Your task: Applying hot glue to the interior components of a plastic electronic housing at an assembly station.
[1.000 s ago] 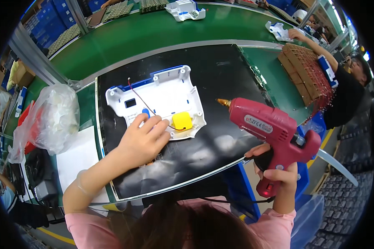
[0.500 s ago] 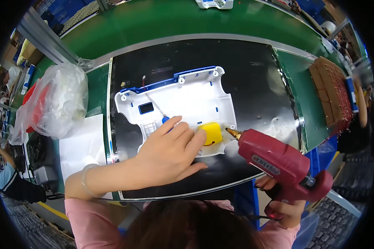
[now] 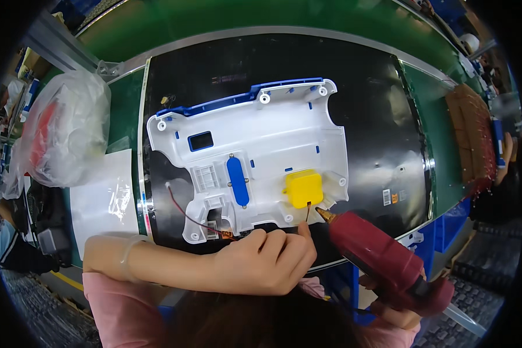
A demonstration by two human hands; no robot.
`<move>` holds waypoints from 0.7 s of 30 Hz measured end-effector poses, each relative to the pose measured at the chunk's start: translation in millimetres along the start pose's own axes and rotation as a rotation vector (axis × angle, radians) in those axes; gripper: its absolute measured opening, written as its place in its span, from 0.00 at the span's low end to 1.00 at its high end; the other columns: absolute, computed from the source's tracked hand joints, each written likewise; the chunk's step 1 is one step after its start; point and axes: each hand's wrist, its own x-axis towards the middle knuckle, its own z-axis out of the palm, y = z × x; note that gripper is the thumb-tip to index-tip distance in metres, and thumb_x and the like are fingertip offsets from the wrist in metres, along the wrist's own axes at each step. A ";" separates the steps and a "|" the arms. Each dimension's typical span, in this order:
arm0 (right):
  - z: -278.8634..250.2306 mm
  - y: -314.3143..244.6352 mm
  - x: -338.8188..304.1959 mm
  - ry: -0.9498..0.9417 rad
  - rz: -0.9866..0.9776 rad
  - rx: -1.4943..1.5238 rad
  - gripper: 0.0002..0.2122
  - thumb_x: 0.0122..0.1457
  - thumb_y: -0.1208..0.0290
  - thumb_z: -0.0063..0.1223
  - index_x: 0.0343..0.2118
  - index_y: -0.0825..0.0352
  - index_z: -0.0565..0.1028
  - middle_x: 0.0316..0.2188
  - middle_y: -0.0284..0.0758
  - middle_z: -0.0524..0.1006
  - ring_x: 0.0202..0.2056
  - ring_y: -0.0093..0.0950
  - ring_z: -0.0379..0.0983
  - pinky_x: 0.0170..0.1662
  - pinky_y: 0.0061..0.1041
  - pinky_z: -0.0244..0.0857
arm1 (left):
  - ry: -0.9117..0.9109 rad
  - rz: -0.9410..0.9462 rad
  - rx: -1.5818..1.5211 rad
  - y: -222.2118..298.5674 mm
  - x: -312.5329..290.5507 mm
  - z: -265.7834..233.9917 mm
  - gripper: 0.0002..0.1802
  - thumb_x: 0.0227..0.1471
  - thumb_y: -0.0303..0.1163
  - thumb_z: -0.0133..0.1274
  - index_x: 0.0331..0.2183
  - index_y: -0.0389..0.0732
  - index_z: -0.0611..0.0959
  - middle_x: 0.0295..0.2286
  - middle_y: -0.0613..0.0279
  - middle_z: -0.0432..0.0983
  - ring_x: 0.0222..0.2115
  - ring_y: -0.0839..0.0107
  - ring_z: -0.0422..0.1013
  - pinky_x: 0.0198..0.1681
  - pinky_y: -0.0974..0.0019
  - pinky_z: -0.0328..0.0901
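A white plastic shell (image 3: 272, 133) with a blue edge lies open side up on the black mat. A yellow square block (image 3: 304, 188) sits in its near right part. From the block a thin red-and-black wire (image 3: 180, 203) passes under my left hand (image 3: 267, 261) and comes out leftward, ending in a small white plug. That hand is curled on the wire at the shell's near edge, forefinger pointing toward the block. My right hand (image 3: 403, 316) grips a dark red glue gun (image 3: 380, 249), its brass tip close to the block's near right corner. A blue strip (image 3: 238, 181) is screwed inside the shell.
At left a clear plastic bag (image 3: 69, 127) rests beside white paper sheets (image 3: 104, 197). On the right stands a brown cardboard block (image 3: 468, 136) with many red wires. Beyond the black mat (image 3: 214, 64) runs a green surface (image 3: 243, 17).
My left hand has drawn back toward me from over the shell, uncovering the blue strip. The wire's plug has moved from the far edge to the left side. The glue gun has lowered slightly.
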 end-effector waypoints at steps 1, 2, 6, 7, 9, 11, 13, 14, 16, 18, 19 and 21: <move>0.1 -2.5 4.5 0.003 -0.129 -0.053 0.20 0.17 0.75 0.55 0.24 0.64 0.74 0.24 0.38 0.73 0.29 0.36 0.70 0.31 0.30 0.62 | 0.033 0.034 -0.003 -0.7 0.8 2.1 0.06 0.31 0.24 0.49 0.21 0.35 0.77 0.12 0.71 0.51 0.11 0.82 0.51 0.13 0.79 0.42; 0.1 -4.3 8.1 0.006 -0.259 -0.105 0.20 0.17 0.75 0.55 0.24 0.64 0.74 0.25 0.37 0.73 0.29 0.36 0.70 0.31 0.30 0.61 | 0.066 0.067 -0.005 -1.1 1.5 3.8 0.04 0.32 0.24 0.50 0.20 0.35 0.76 0.12 0.71 0.51 0.11 0.82 0.51 0.13 0.79 0.42; 7.2 -9.1 12.4 -0.018 -0.674 -0.246 0.20 0.19 0.77 0.55 0.26 0.64 0.74 0.26 0.37 0.73 0.29 0.36 0.69 0.33 0.30 0.60 | 0.088 0.090 0.039 0.6 0.3 5.3 0.01 0.33 0.23 0.52 0.17 0.36 0.75 0.11 0.70 0.51 0.11 0.81 0.50 0.12 0.78 0.41; 15.2 -8.4 5.1 0.077 -0.214 0.155 0.27 0.20 0.78 0.54 0.34 0.69 0.68 0.27 0.39 0.73 0.29 0.35 0.70 0.34 0.30 0.63 | 0.088 0.094 0.046 1.6 -1.9 7.8 0.02 0.32 0.22 0.52 0.16 0.36 0.75 0.11 0.70 0.51 0.10 0.81 0.50 0.13 0.78 0.41; 20.3 -7.0 -1.9 0.168 0.267 0.535 0.34 0.20 0.79 0.52 0.42 0.74 0.63 0.27 0.42 0.73 0.30 0.34 0.71 0.35 0.29 0.66 | 0.091 0.097 0.046 2.3 -3.5 10.3 0.03 0.32 0.22 0.53 0.15 0.36 0.74 0.10 0.70 0.51 0.10 0.81 0.49 0.13 0.78 0.41; 19.7 -7.1 -6.3 0.176 0.273 0.520 0.33 0.20 0.79 0.52 0.41 0.75 0.63 0.27 0.42 0.73 0.29 0.34 0.71 0.35 0.29 0.66 | 0.100 0.108 0.052 1.3 -2.1 9.9 0.03 0.32 0.22 0.53 0.15 0.37 0.74 0.10 0.70 0.51 0.10 0.81 0.49 0.13 0.78 0.40; 18.5 -4.3 -9.6 0.178 0.275 0.508 0.33 0.20 0.79 0.53 0.40 0.75 0.64 0.27 0.42 0.73 0.29 0.34 0.71 0.35 0.29 0.66 | 0.101 0.110 0.058 1.8 -2.3 9.6 0.03 0.32 0.22 0.53 0.15 0.37 0.74 0.10 0.70 0.51 0.10 0.81 0.49 0.13 0.78 0.41; 17.8 -2.8 -10.8 0.179 0.275 0.503 0.32 0.20 0.79 0.53 0.40 0.75 0.64 0.27 0.42 0.73 0.29 0.34 0.71 0.35 0.29 0.66 | 0.103 0.113 0.068 1.9 -2.4 9.5 0.03 0.32 0.22 0.53 0.15 0.37 0.74 0.10 0.70 0.52 0.10 0.81 0.49 0.13 0.78 0.41; 16.5 0.0 -11.9 0.177 0.275 0.492 0.32 0.20 0.79 0.53 0.39 0.75 0.65 0.26 0.42 0.73 0.29 0.34 0.71 0.35 0.29 0.66 | 0.098 0.116 0.070 1.4 -3.0 8.7 0.03 0.32 0.21 0.53 0.15 0.36 0.74 0.10 0.70 0.52 0.10 0.81 0.50 0.13 0.78 0.41; 15.6 2.3 -12.3 0.177 0.274 0.481 0.31 0.20 0.78 0.53 0.39 0.76 0.65 0.26 0.42 0.73 0.29 0.34 0.71 0.35 0.29 0.65 | 0.094 0.119 0.074 1.7 -3.7 8.6 0.02 0.32 0.21 0.52 0.16 0.36 0.75 0.11 0.70 0.52 0.10 0.81 0.50 0.13 0.79 0.41; 15.3 3.0 -12.2 0.177 0.273 0.477 0.31 0.20 0.78 0.53 0.38 0.76 0.65 0.26 0.43 0.73 0.29 0.35 0.71 0.35 0.29 0.65 | 0.092 0.119 0.070 1.9 -3.9 8.8 0.02 0.32 0.21 0.52 0.16 0.36 0.75 0.11 0.70 0.52 0.10 0.81 0.50 0.13 0.79 0.41; 15.4 2.7 -11.4 0.176 0.273 0.472 0.31 0.20 0.78 0.53 0.38 0.76 0.66 0.26 0.43 0.73 0.29 0.35 0.71 0.35 0.29 0.65 | 0.090 0.117 0.067 2.0 -4.3 8.6 0.01 0.32 0.21 0.52 0.16 0.36 0.75 0.11 0.70 0.53 0.11 0.81 0.50 0.13 0.79 0.41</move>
